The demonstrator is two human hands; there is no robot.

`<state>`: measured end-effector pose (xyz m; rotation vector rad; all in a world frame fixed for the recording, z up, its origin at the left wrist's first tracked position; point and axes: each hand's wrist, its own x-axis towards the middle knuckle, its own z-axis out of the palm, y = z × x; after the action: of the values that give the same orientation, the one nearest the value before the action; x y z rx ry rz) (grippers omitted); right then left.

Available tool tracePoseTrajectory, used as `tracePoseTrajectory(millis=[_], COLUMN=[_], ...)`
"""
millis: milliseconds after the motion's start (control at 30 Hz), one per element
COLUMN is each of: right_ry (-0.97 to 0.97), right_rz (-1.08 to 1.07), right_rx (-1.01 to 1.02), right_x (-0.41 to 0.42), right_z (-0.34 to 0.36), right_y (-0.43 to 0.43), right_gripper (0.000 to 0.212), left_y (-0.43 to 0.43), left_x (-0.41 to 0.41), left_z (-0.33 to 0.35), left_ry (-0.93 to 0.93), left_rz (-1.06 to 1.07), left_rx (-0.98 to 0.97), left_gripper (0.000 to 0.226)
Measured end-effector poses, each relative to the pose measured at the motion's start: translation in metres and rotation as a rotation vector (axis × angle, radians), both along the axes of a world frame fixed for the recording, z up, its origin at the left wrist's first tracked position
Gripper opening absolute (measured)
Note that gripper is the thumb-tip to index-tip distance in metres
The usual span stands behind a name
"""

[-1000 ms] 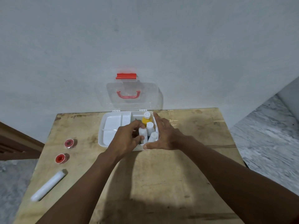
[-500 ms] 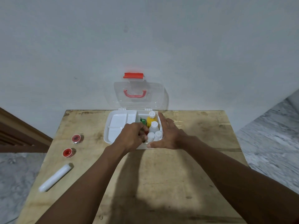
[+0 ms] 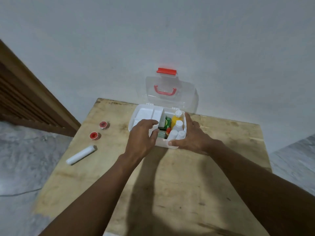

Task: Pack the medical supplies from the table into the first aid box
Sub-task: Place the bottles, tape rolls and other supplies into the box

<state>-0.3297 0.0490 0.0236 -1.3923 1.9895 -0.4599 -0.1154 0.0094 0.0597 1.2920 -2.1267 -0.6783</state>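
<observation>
Since a moment ago the left hand [image 3: 143, 138] has drawn back out of the bottle compartment. It hovers over the front of the first aid box [image 3: 161, 143], fingers loosely curled and apart, holding nothing I can see. The right hand [image 3: 194, 135] braces the box's right corner, fingers straight along the side wall, thumb flat on the front. The box sits at the far edge of the surface [image 3: 170, 184], long axis left to right along the wall, with its clear lid [image 3: 172, 99] upright behind. To the left a white roll [image 3: 81, 155] lies slantwise, apart from the box.
</observation>
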Motion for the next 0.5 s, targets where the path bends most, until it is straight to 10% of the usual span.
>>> tracePoseTrajectory(millis=[500], right_ry=[0.009], right_rz=[0.05], right_rx=[-0.035], right_x=[0.001], right_z=[0.007], right_y=[0.002], right_gripper=[0.142], left_y=[0.018], left_x=[0.165], left_z=[-0.047], left_ry=[-0.206], left_rz=[0.356], left_rx=[-0.004], left_gripper=[0.027])
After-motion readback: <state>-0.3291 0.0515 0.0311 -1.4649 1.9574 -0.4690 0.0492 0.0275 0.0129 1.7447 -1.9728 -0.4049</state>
